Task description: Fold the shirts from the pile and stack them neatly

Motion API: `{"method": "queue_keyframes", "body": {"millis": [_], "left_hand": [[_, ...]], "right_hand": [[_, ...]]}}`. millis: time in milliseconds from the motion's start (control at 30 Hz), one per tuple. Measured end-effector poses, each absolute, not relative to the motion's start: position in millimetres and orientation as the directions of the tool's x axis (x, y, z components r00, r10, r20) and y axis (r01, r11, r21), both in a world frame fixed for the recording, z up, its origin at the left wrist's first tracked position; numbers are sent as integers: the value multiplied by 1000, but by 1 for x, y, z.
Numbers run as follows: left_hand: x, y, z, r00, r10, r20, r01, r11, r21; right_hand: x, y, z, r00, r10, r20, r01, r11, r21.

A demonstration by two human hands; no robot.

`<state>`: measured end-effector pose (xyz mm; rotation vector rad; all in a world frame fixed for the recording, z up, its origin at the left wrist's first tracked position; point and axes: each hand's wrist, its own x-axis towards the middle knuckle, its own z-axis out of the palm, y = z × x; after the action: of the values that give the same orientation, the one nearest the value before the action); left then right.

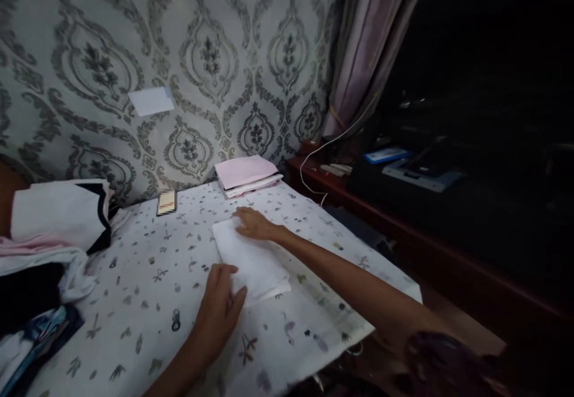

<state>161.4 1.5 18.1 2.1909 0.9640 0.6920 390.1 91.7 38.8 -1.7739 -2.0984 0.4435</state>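
A folded white cloth (253, 265) lies flat on the patterned sheet in front of me. My right hand (252, 223) reaches across to its far edge, palm down, with the fingers stretched out over the corner. Along the near left edge is my left hand (219, 301), its thumb and fingers apart; the fingertips are at the fabric. Neither hand grips anything. Behind the cloth, a folded stack with a pink piece (246, 171) on top sits close to the wall.
Clothes are heaped at the left, with a white garment (56, 214) on top. A phone-like object (167, 202) lies near the wall. A dark red wooden ledge (359, 197) runs along the right side, and a white cable (305, 164) hangs over it.
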Motion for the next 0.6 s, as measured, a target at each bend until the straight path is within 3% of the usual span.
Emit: {"method": "queue_keyframes", "body": {"millis": [133, 300, 400, 500, 600], "left_hand": [[159, 24, 3, 421, 906, -35, 421, -161, 893], [174, 36, 0, 391, 843, -369, 409, 200, 890], [177, 50, 5, 456, 771, -444, 383, 280, 880], [169, 75, 17, 488, 759, -431, 282, 331, 901], [158, 97, 30, 351, 813, -465, 149, 441, 885]], "right_hand": [[393, 146, 41, -216, 973, -87, 874, 153, -462], [404, 166, 45, -252, 938, -238, 835, 86, -544], [416, 162, 51, -240, 930, -280, 791, 20, -612], [435, 144, 54, -172, 949, -263, 731, -56, -680], [454, 114, 46, -47, 970, -240, 643, -155, -750]]}}
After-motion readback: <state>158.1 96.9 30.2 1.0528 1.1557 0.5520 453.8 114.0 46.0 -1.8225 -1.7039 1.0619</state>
